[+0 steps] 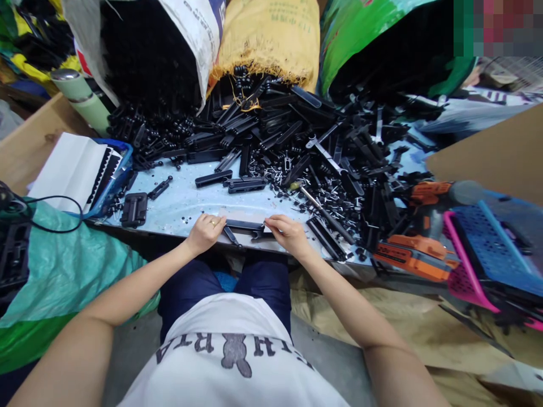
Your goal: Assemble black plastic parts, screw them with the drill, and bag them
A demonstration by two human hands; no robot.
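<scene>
Near the table's front edge, a long black plastic part (244,225) lies crosswise between my hands. My left hand (206,232), with a ring on one finger, pinches its left end. A short black arm (231,236) slants down from that end. At the other end, my right hand (289,233) has thumb and fingertips pressed together; anything small between them is hidden. Just beyond my hands lie several similar long black parts (246,185). A heap of small screws (292,181) spreads to the right, with a metal-shafted tool (324,212) lying across it.
Black parts (263,124) pile up below a white sack (186,34), a yellow sack (271,39) and a green sack (352,45). An orange power drill (418,254) and a blue basket (500,243) stand right. A blue bin (123,169) and green bottle (82,99) are left.
</scene>
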